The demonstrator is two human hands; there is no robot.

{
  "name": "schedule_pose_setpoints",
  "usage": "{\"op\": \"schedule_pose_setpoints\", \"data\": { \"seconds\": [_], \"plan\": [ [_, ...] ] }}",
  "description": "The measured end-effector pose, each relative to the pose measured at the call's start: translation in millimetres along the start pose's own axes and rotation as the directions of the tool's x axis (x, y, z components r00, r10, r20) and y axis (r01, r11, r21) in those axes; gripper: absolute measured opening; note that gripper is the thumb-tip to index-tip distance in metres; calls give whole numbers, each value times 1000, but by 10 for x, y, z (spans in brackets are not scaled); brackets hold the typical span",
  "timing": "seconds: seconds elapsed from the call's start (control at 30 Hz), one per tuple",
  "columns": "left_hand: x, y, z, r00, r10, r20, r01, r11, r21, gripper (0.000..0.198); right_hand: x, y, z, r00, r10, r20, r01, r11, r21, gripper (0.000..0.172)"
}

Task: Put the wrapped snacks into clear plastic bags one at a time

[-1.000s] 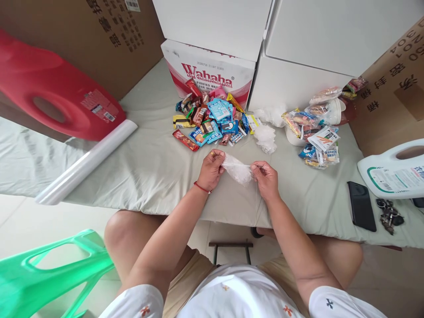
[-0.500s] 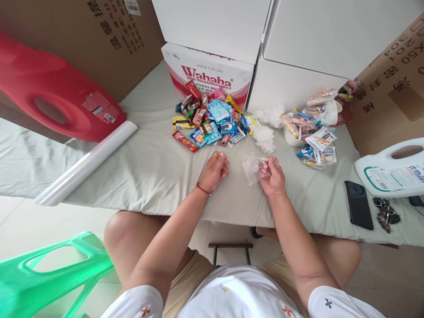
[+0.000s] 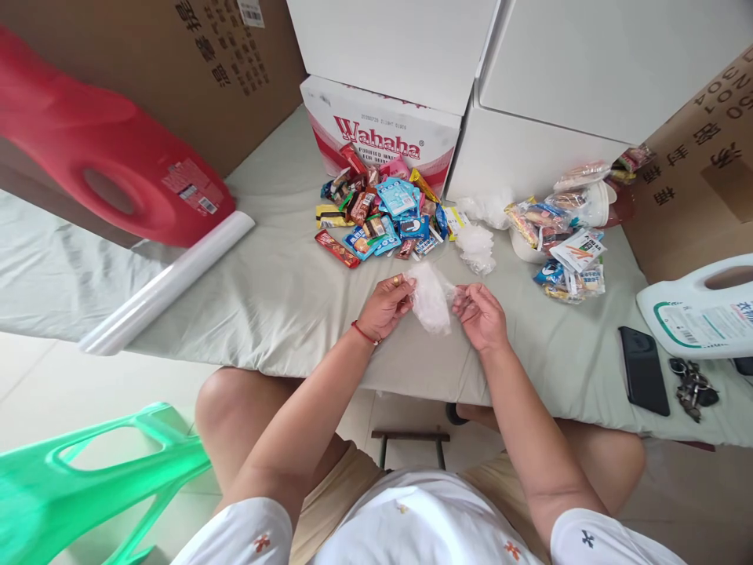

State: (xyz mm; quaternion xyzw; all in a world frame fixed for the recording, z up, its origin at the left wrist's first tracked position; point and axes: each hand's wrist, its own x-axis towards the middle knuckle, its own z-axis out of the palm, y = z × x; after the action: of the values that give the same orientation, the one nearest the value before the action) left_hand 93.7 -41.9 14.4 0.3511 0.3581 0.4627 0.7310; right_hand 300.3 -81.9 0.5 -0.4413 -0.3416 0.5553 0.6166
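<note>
A thin, clear plastic bag (image 3: 431, 300) is stretched between my hands, just above the cloth-covered surface. My left hand (image 3: 385, 308), with a ring and a red wrist cord, pinches its left edge. On the opposite edge, the fingers of my right hand (image 3: 479, 315) are closed on the plastic. Beyond the bag lies a pile of wrapped snacks (image 3: 376, 205) in red, blue, yellow and brown packets. More crumpled clear bags (image 3: 475, 248) rest to the right of that pile. Farther right, filled bags of snacks (image 3: 568, 263) lean around a white tub (image 3: 526, 246).
At the left are a red jug (image 3: 176, 184) and a roll of clear plastic (image 3: 170, 282). A Wahaha carton (image 3: 432, 129) stands behind the snacks. On the right lie a phone (image 3: 644, 370), keys (image 3: 694, 390) and a white detergent bottle (image 3: 700, 314). A green stool (image 3: 118, 479) is at lower left.
My left hand has moved right and taken hold of the bag's left edge. The bag, earlier held only by my right hand, is now spread between both hands. The view has shifted slightly.
</note>
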Motion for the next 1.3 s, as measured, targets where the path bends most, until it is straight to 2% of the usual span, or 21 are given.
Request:
{"op": "schedule_pose_setpoints", "data": {
  "seconds": [0.07, 0.1, 0.17, 0.23, 0.27, 0.33, 0.4, 0.43, 0.5, 0.57, 0.63, 0.7, 0.77, 0.87, 0.93, 1.03, 1.1, 1.17, 1.23, 1.27, 1.3],
  "plan": [
    [5, -23, -2, 999, 22, -37, -21, 999, 37, 50, 1, 29, -13, 962, -245, -116, 209, 942, -261, 28],
    [7, -39, -3, 999, 28, -33, -26, 997, 72, 51, -10, 27, -9, 921, -378, -90, 313, 860, -403, 33],
    [7, -77, -6, 999, 46, 8, -47, 987, 157, 53, -53, -6, 33, 844, -527, 100, 470, 636, -612, 48],
    [1, -117, -10, 995, 79, 67, -93, 967, 238, 54, -100, -60, 112, 801, -533, 273, 545, 458, -703, 52],
    [-4, -133, -12, 991, 93, 101, -118, 955, 273, 54, -120, -89, 157, 792, -519, 321, 558, 404, -725, 47],
    [-17, -153, -15, 980, 107, 166, -156, 936, 316, 55, -141, -138, 231, 789, -511, 342, 557, 359, -748, 27],
    [-31, -147, -14, 975, 103, 196, -159, 941, 298, 57, -137, -169, 255, 801, -527, 285, 533, 409, -741, 17],
    [-37, -134, -12, 977, 100, 188, -148, 954, 262, 57, -128, -176, 246, 815, -536, 222, 508, 476, -718, 18],
    [-50, -89, -8, 985, 91, 149, -115, 980, 160, 57, -103, -171, 190, 864, -501, 37, 421, 682, -599, 21],
    [-61, -34, -7, 987, 61, 148, -74, 994, 86, 55, -85, -145, 108, 920, -361, -153, 283, 882, -377, 27],
    [-63, 13, -10, 985, 39, 166, -48, 997, 55, 53, -88, -107, 28, 940, -201, -276, 167, 975, -144, 32],
    [-54, 35, -8, 990, 62, 130, -68, 997, 47, 50, -119, -74, -27, 937, -113, -330, 121, 993, 5, 36],
    [-49, 29, 3, 990, 134, 43, -136, 989, 54, 46, -175, -58, -48, 942, -68, -329, 92, 994, 58, 37],
    [-114, -2, 38, 968, 245, -51, -236, 963, 133, 41, -279, -85, -26, 956, -63, -286, 72, 997, 22, 37],
    [-235, -16, 78, 948, 311, -67, -289, 929, 230, 40, -350, -133, 5, 952, -132, -275, 126, 991, -37, 37],
    [-481, -23, 176, 886, 463, 9, -422, 798, 431, 28, -449, -219, 57, 942, -224, -249, 200, 972, -120, 36],
    [-612, -40, 257, 829, 544, 131, -518, 656, 548, 40, -509, -264, 96, 955, -223, -195, 194, 968, -158, 35],
    [-674, -79, 322, 802, 550, 232, -558, 555, 616, 46, -564, -290, 136, 972, -198, -129, 171, 966, -192, 35],
    [-674, -132, 342, 810, 537, 235, -543, 538, 644, 23, -607, -302, 164, 978, -188, -93, 164, 962, -220, 35],
    [-662, -158, 330, 819, 539, 198, -523, 558, 645, 13, -623, -306, 169, 977, -193, -95, 167, 959, -231, 36],
    [-647, -180, 302, 829, 540, 145, -497, 591, 636, 12, -635, -309, 164, 973, -200, -112, 169, 956, -241, 37]
  ]
}}
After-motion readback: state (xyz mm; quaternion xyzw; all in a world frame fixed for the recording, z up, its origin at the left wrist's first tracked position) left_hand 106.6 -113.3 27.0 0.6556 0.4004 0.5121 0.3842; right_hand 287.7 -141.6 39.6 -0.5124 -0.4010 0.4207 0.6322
